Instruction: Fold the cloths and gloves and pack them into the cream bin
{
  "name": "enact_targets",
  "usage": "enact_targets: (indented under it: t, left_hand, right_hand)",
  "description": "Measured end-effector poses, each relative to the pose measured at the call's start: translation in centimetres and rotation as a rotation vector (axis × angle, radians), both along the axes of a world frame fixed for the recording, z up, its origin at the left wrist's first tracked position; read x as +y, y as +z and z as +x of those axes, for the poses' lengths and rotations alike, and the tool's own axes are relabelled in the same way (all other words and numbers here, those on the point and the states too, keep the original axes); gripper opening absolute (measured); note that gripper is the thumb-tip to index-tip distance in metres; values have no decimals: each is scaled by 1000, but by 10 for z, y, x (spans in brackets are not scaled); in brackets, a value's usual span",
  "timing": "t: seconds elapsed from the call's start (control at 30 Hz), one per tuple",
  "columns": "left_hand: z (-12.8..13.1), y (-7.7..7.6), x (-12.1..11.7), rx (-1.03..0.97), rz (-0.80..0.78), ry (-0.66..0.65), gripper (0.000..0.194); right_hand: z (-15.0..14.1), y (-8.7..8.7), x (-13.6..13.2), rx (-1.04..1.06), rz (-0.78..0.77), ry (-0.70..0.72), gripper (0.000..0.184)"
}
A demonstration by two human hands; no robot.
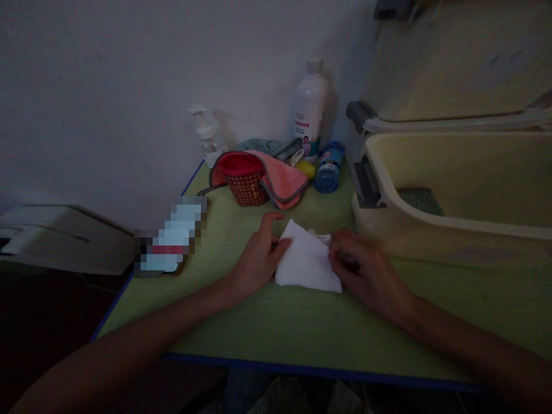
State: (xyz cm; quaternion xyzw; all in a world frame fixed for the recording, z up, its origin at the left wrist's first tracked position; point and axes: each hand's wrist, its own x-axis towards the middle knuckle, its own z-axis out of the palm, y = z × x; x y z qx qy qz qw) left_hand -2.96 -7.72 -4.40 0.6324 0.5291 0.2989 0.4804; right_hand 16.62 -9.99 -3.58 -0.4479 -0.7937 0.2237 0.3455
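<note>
A folded white cloth (pixel 307 261) lies on the green table in front of me, its top corner pointing away. My left hand (pixel 261 250) holds its left edge, with the thumb on top and the other fingers partly hidden beneath. The index finger of that hand sticks out past the cloth. At the right edge my right hand (pixel 360 264) is closed, its fingertips pinching the fabric near the upper right corner. A narrow raised fold shows along the top, close to the right fingers.
Behind stand a red basket (pixel 246 187) draped with a pink cloth (pixel 282 178), a pump bottle (pixel 207 135), a white bottle (pixel 311 109) and a blue bottle (pixel 330 169). A phone (pixel 175 238) lies left. An open cream bin (pixel 457 230) stands right on the table (pixel 276 328).
</note>
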Motion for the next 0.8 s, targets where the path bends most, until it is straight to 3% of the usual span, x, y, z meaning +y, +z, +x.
enact_targets:
  t: [0.2, 0.47, 0.8]
  left_hand:
    - [-1, -3, 0, 11, 83, -3, 39]
    - [0, 0, 0, 84, 124, -32, 37]
    - [3, 0, -2, 409, 402, -74, 36]
  right_hand:
    - [5, -3, 1, -10, 60, 54, 29]
    - [1, -2, 0, -40, -171, -21, 34]
    - [-2, -2, 6, -227, -170, -33, 49]
